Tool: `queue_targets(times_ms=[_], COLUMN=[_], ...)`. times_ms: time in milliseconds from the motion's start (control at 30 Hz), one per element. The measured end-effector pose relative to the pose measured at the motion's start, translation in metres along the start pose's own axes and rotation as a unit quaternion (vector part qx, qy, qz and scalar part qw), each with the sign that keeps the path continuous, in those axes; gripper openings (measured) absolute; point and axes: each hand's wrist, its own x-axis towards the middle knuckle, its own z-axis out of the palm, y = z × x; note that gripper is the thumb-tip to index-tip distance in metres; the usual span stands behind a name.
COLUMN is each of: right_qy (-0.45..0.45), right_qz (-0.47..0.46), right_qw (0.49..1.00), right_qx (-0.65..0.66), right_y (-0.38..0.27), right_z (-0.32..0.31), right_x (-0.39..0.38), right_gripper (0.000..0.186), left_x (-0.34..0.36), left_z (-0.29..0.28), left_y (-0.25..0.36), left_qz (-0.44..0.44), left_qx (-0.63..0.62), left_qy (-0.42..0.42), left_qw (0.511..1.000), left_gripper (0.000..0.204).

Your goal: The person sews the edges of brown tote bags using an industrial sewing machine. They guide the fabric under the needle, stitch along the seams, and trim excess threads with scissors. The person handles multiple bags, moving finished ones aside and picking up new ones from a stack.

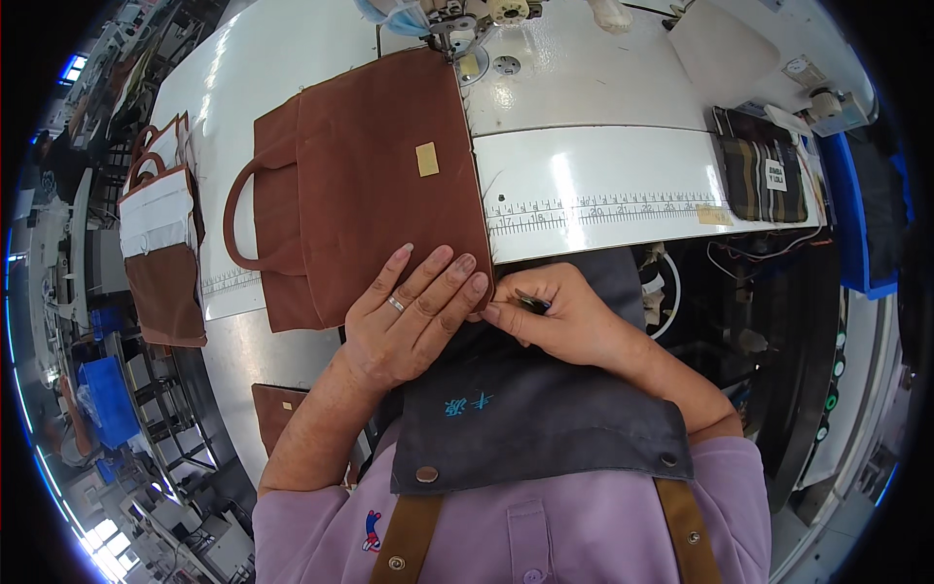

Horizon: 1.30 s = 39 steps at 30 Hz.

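A brown fabric tote bag [379, 165] lies flat on the sewing table, its curved handle [238, 209] toward the left and a small yellow patch near its upper right. My left hand [413, 316] rests on the bag's near right part, fingers stretched out flat, a ring on one of them. Close beside it, my right hand [555, 316] is closed at the bag's lower right corner, thumb and finger meeting at the edge. A small dark metal tool [531, 303] is tucked inside that hand; its kind is mostly hidden. Loose threads fray along the bag's right edge.
The sewing machine's needle area [457, 39] stands at the bag's far edge. A striped dark pouch [764, 180] sits at the table's right, near a blue bin [861, 224]. More brown bag pieces [163, 243] hang at the left. A printed ruler [603, 211] runs along the table's front.
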Motion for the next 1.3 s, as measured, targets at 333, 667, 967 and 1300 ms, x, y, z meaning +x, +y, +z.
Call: queue_targets(times_ms=[333,667,967,1300], right_qy=[0.105,0.117,0.099,0.083], right_qz=[-0.372,-0.501,-0.454,-0.432], right_qw=[0.736,0.68,0.706,0.722], right_qx=[-0.555,-0.523,-0.534,-0.534], right_y=[-0.026,-0.037,-0.023,-0.02], right_z=[-0.016,-0.009,-0.007,-0.011], right_x=[0.008,0.032,0.027,0.025], right_gripper=[0.026,0.008,0.005,0.006], left_x=[-0.003,0.016,0.014,0.051], left_z=[0.003,-0.029,-0.045,-0.074], left_y=[-0.006,-0.02,-0.031,-0.052], left_qz=[-0.007,-0.147,-0.021,-0.066], left_qx=[-0.061,0.083,0.008,-0.23], left_qy=[0.039,0.035,-0.14,-0.238], left_qw=[0.997,0.985,0.99,0.941], left_gripper=[0.034,0.023,0.042,0.052])
